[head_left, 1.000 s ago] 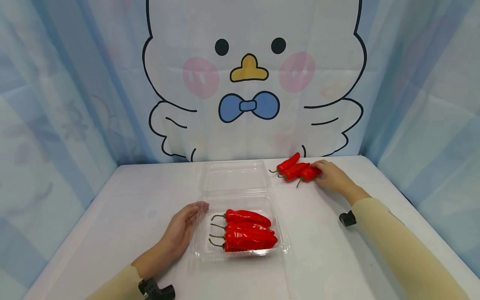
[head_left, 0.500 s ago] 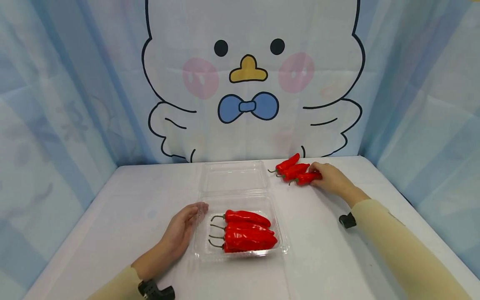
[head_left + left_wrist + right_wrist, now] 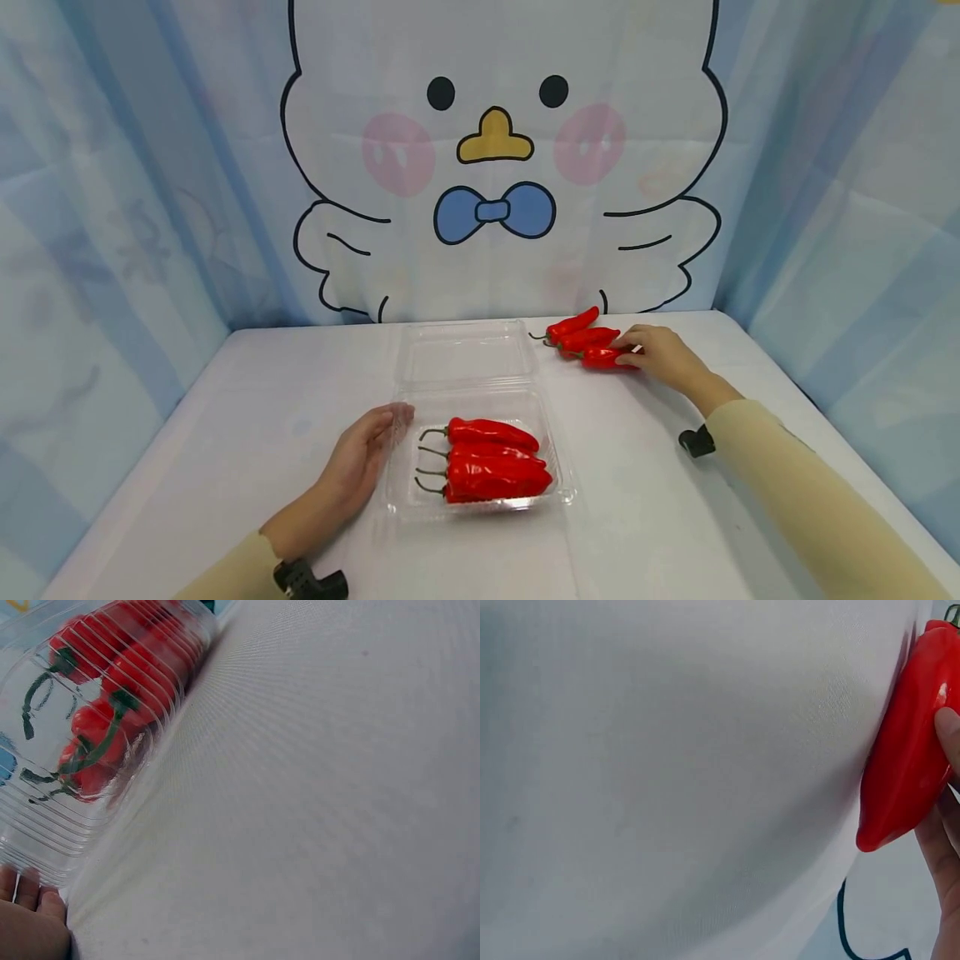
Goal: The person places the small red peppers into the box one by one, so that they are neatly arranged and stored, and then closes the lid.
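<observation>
My right hand [image 3: 663, 354] pinches a red pepper [image 3: 598, 359] at the back right of the table, thumb on the near side. The right wrist view shows this pepper [image 3: 907, 742] close up, with the thumb on its skin and fingers behind. Two more red peppers lie just behind it, the middle one [image 3: 592, 338] and the far one [image 3: 573, 323]. In front of me stands a clear plastic clamshell box [image 3: 517, 403], lid folded back. Several red peppers [image 3: 491, 482] lie side by side inside, stems leftward. My left hand [image 3: 358, 467] rests against the box's left side, fingers extended.
The box's raised lid [image 3: 465, 354] lies back toward the rear edge of the white table [image 3: 300, 392]. A blue and white curtain [image 3: 495, 275] with a cartoon bird print hangs behind and on both sides.
The pinched pepper has turned and shifted slightly left, nudging closer along the other two, whose stems have swung a little left. My left hand and the box stay in place.
</observation>
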Motion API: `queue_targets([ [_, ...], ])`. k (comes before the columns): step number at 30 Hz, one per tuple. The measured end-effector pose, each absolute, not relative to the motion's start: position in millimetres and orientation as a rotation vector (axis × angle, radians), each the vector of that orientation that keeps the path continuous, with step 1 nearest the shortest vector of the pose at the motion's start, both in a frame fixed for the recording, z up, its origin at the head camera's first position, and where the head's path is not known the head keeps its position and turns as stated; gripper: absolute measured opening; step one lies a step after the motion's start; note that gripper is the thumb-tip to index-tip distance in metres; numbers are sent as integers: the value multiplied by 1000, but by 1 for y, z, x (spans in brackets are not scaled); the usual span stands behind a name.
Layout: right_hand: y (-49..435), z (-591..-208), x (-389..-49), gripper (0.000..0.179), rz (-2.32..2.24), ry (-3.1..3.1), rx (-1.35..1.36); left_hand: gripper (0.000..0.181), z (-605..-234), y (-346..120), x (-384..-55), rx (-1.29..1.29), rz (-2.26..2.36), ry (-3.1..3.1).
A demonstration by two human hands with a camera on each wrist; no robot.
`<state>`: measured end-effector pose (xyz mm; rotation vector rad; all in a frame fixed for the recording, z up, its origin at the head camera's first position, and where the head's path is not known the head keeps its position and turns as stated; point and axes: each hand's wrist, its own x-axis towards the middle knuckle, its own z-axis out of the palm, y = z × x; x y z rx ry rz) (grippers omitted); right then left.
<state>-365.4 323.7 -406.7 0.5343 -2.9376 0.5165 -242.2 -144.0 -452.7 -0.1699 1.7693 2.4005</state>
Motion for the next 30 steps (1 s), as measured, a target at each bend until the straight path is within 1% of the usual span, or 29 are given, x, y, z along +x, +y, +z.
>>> queue_targets([
  [7, 315, -401, -360, 28, 532, -2919, 600, 42, -451, -145, -243, -168, 2393, 1776],
  [22, 303, -393, -347, 33, 532, -2926, 678, 41, -451, -143, -243, -176, 2392, 1792],
  [30, 293, -386, -340, 31, 565, -2885, 723, 40, -451, -142, -243, -175, 2403, 1794],
])
